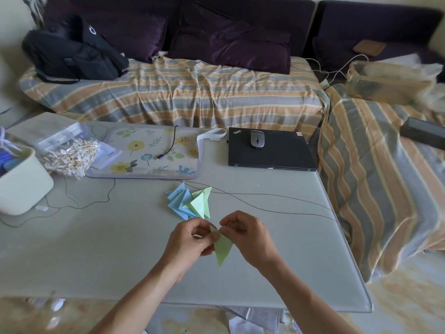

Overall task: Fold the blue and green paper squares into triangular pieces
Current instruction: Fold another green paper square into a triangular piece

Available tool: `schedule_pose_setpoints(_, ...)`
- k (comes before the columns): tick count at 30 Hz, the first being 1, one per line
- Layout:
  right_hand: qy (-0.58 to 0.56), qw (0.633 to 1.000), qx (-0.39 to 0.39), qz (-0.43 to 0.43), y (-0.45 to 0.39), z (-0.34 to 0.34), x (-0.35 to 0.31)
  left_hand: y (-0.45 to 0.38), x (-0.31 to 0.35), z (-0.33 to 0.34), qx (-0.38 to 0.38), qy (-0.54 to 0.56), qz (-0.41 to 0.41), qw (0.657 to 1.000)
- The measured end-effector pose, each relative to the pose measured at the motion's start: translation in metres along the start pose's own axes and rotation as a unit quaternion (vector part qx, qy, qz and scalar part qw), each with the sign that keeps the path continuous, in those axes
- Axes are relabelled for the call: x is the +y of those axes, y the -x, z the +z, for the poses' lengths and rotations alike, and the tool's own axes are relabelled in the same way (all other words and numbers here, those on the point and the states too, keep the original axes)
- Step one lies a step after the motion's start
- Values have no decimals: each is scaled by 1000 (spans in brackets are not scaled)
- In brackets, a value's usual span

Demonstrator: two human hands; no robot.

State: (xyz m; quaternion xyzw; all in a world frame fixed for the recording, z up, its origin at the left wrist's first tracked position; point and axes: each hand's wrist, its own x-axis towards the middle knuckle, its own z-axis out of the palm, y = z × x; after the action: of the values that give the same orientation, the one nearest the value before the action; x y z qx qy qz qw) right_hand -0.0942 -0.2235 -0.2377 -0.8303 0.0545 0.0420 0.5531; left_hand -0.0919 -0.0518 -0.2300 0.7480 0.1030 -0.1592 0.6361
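A grey table (120,249) carries a closed black laptop (272,153) (a mouse (257,139) sits on its lid). Near the middle lies a pile of folded blue and green triangles (190,202). Just in front, the left hand (190,242) and right hand (248,235) both pinch a green paper triangle (222,249), held above the tabletop.

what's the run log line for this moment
step: folding | both hands pinch green triangle | folded blue and green pile on table
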Motion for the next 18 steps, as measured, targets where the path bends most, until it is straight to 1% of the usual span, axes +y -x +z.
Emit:
schedule_pose_setpoints(4,-18,1000,-20,16,0,0,-3,-1,2,1,36,14,17,999)
schedule_pose_setpoints(7,-11,999,-26,21,2,0,-2,0,4,1,46,21,11,999)
schedule_pose_setpoints(9,-12,999,-18,25,2,1,-3,0,3,1,28,26,-3,999)
schedule_pose_setpoints(12,-22,999,6,30,2,0,-5,3,2,4,-39,23,-19,999)
schedule_pose_setpoints(13,-25,999,6,30,2,-1,-6,5,1,5,-50,19,-16,998)
schedule_pose_setpoints(18,-54,997,-21,53,2,0,-3,2,0,1,-11,22,-3,1000)
